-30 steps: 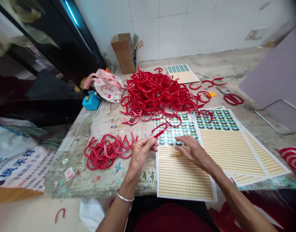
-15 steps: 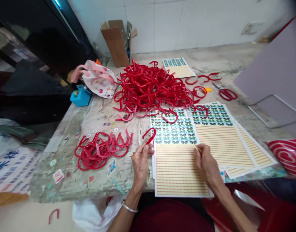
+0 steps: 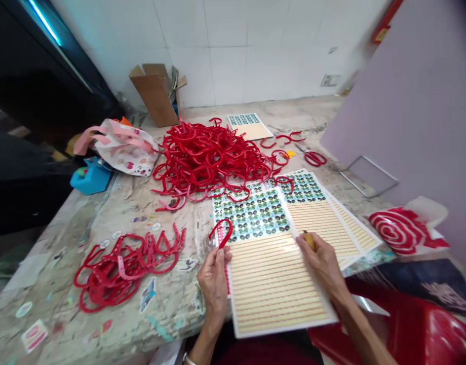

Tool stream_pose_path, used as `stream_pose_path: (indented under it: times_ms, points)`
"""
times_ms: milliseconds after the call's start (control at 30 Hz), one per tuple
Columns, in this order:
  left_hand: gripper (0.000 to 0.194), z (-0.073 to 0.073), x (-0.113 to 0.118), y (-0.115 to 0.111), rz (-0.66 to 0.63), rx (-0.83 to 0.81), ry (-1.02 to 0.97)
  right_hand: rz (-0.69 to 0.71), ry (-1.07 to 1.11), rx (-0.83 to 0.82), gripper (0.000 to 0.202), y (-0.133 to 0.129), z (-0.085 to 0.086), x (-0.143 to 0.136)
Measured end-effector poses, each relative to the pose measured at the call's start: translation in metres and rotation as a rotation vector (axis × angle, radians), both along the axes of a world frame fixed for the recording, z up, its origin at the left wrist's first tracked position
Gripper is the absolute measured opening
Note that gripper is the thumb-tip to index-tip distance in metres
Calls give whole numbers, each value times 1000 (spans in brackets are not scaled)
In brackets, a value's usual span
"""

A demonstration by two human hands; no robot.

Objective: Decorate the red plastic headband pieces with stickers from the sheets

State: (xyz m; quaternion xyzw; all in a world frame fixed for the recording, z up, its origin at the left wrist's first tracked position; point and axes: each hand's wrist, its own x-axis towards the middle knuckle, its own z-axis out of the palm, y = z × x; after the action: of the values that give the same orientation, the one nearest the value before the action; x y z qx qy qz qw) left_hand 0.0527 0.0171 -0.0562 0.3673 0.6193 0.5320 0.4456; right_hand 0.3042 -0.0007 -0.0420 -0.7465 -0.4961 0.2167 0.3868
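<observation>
In my left hand (image 3: 214, 279) I pinch a red curved plastic band (image 3: 227, 234) between thumb and fingertips. It arches over the left edge of the top sticker sheet (image 3: 271, 284). My right hand (image 3: 322, 261) is closed on a small yellowish tool (image 3: 309, 240), whose exact kind I cannot make out, at the sheet's right edge. The sheet has green-and-black printed stickers on its upper part and bare striped backing below. It looks slightly raised and tilted toward me. More sticker sheets (image 3: 320, 218) lie beneath and to the right.
A big pile of red bands (image 3: 214, 157) lies at the back, a smaller one (image 3: 130, 268) at left. Red-handled scissors (image 3: 314, 158), a cardboard box (image 3: 157, 99), a patterned bag (image 3: 126, 147) and a blue container (image 3: 90, 177) stand around. A pale panel (image 3: 400, 101) borders the right.
The view has swung right. The top sheet has turned slightly and its near edge has come up toward me. The left hand still pinches the red band; the right hand stays at the sheet's edge.
</observation>
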Motion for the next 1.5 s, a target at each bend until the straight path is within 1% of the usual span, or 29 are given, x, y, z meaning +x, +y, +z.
stream_pose_path:
  times_ms: [33, 100, 200, 267, 333, 367, 400, 467, 533, 567, 600, 667, 700, 733, 767, 800, 833, 867, 933, 967, 1000, 1033, 1100, 1167, 1233, 1333, 1433, 1500]
  points:
    - [29, 0, 0, 0, 6, -1, 3, -35, 31, -15, 29, -3, 1, 18]
    - [29, -1, 2, 2, 1, -2, 22, -99, 36, -110, 32, -12, 1, 60]
    - [28, -3, 4, 3, -23, 4, 9, -164, -124, -255, 38, -25, -1, 125]
    - [29, -6, 5, 4, -23, 12, -11, -204, -161, -367, 38, -24, -2, 156]
    - [28, -9, 6, 6, -23, 22, -14, -211, -196, -385, 35, -10, 0, 174]
    - [27, -10, 6, 6, -24, 25, -15, -194, -263, -388, 33, 1, 0, 178]
    - [27, -10, 7, 7, -23, 25, -16, -162, -355, -382, 32, 14, 0, 180]
    - [27, -8, 8, 8, -17, 15, -28, -144, -420, -353, 31, 40, 0, 179]
    - [27, -5, 8, 9, -9, 2, -57, -144, -484, -331, 30, 61, 1, 176]
    - [27, -3, 8, 8, -2, -2, -79, -144, -527, -316, 30, 67, 2, 173]
    - [27, -2, 8, 8, 9, -2, -104, -148, -584, -291, 35, 69, 5, 169]
    - [27, 0, 6, 7, 42, 6, -143, -180, -723, -203, 47, 68, 14, 156]
    - [27, 1, 4, 6, 55, 11, -151, -209, -773, -151, 48, 64, 18, 145]
    - [26, 1, 2, 5, 64, 13, -154, -258, -764, -108, 46, 60, 23, 132]
    - [26, 1, 0, 5, 65, 13, -154, -219, -701, -64, 45, 56, 26, 114]
    - [26, 2, -2, 5, 60, 11, -154, -89, -602, 20, 42, 52, 27, 94]
    - [26, 2, -4, 6, 53, 10, -154, 119, -461, 97, 38, 49, 27, 71]
    - [26, 3, -6, 6, 50, 10, -158, 257, -398, 110, 33, 48, 25, 47]
    - [26, 4, -10, 6, 67, 13, -166, 456, -325, 127, 26, 47, 18, -3]
    - [26, 5, -12, 5, 76, 16, -170, 591, -245, 150, 24, 47, 14, -26]
    - [26, 6, -13, 4, 84, 19, -175, 676, -194, 180, 23, 48, 11, -46]
    - [26, 6, -15, 2, 88, 24, -181, 739, -191, 189, 22, 48, 8, -63]
    - [26, 5, -17, -2, 78, 31, -196, 826, -216, 192, 20, 49, 5, -88]
    - [27, 3, -19, -5, 65, 26, -212, 842, -236, 194, 18, 52, 4, -101]
    - [27, 2, -19, -3, 73, 26, -218, 789, -239, 208, 14, 61, 5, -106]
    - [27, 3, -18, 11, 100, 68, -204, 709, -271, 242, 10, 83, 5, -110]
    - [29, 5, -15, 30, 93, 96, -225, 738, -326, 281, 8, 103, 5, -114]
    - [29, 5, -12, 37, 92, 87, -257, 772, -354, 285, 7, 110, 6, -116]
